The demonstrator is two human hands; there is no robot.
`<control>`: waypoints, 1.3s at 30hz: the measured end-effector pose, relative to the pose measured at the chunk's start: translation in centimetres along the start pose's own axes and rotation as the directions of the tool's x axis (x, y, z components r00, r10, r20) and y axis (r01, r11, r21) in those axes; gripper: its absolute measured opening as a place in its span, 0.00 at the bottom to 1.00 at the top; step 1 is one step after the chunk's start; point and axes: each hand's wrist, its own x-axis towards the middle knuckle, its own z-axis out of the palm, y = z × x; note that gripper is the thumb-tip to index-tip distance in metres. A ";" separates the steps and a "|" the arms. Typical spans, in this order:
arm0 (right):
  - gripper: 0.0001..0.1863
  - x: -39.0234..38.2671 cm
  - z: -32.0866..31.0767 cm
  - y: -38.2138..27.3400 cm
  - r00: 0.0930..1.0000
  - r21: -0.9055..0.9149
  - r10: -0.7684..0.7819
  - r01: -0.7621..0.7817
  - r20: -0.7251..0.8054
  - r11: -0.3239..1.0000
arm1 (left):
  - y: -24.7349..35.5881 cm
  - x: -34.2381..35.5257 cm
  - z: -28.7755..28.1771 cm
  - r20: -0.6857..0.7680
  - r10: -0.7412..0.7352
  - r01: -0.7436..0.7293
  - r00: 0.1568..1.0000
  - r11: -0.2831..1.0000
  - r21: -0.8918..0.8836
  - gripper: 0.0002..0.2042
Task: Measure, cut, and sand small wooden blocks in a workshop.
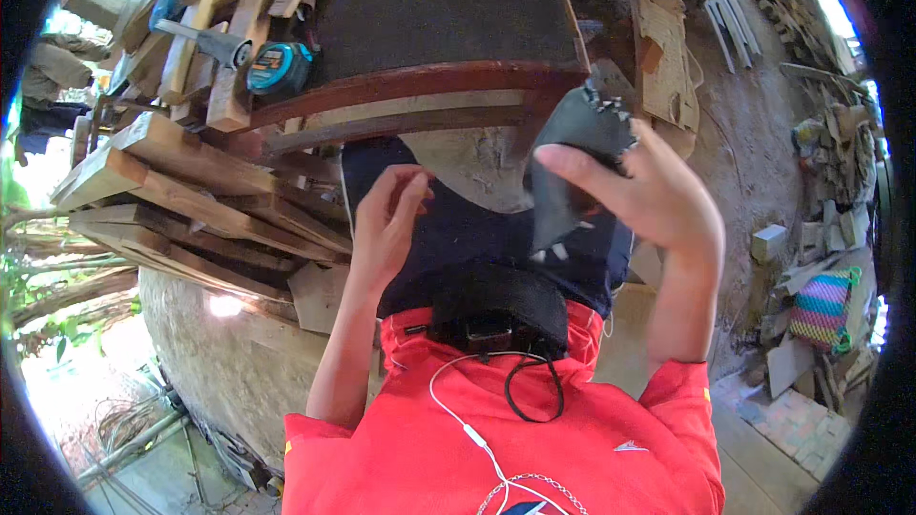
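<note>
We see a blue tape measure [280,68] beside cut wood pieces [179,67] at the left of a dark-topped table [448,14] | nearer us on the left, we have long timber lengths [196,164] piled together | on our right, a pale block [768,242] on the floor [742,200] | near it, a striped woven bag [821,309]

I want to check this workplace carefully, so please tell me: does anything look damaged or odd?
Yes: the dark grey sheet in the right hand looks worn. Its upper right edge is jagged, with pale bits showing, rather than cleanly cut; I cannot tell its material.
</note>
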 end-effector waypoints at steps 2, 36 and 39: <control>0.21 -1.4 -2.0 -0.4 0.999 -0.040 0.035 -0.035 -0.018 0.999 | -1.2 0.4 1.4 0.187 -0.034 0.035 0.982 0.999 -0.002 0.11; 0.15 -12.7 -0.7 8.9 0.696 0.299 0.345 -0.192 -0.630 0.935 | 10.7 7.8 10.3 0.210 0.177 -0.042 0.962 0.850 -0.526 0.08; 0.15 -12.5 0.0 9.1 0.677 0.360 0.344 -0.125 -0.650 0.925 | 12.0 8.2 10.1 0.314 0.134 0.041 0.940 0.870 -0.492 0.14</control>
